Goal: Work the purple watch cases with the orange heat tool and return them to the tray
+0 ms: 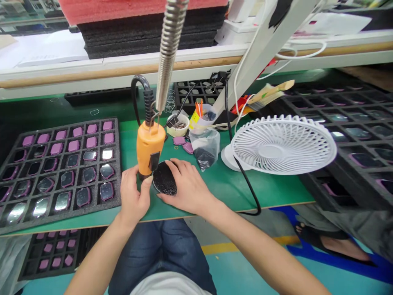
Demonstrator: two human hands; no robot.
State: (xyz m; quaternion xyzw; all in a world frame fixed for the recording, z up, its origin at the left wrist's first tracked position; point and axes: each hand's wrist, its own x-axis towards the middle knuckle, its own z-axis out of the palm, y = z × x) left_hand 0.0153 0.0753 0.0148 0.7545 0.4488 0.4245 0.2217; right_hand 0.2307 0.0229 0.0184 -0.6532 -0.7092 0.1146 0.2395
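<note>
An orange electric screwdriver [150, 143] hangs upright from a coiled metal spring [172, 41]. My left hand [134, 196] is closed around its lower end, thumb in front; the tip is hidden. Just to the right, my right hand [188, 186] grips the edge of a round black disc with a speckled, textured top [165, 179], near the table's front edge. Behind the hands lie pink-purple cases [179, 141], a clear bag with black contents [205, 149], a small white bowl of tiny parts [178, 125] and a cup [204, 116] with orange sticks.
A black foam tray [118, 172] of purple-rimmed watch-like units fills the left. A white fan [282, 145] stands at right, with a black cable [242, 168] before it. More trays [353, 119] lie far right. A person's foot [337, 241] shows below.
</note>
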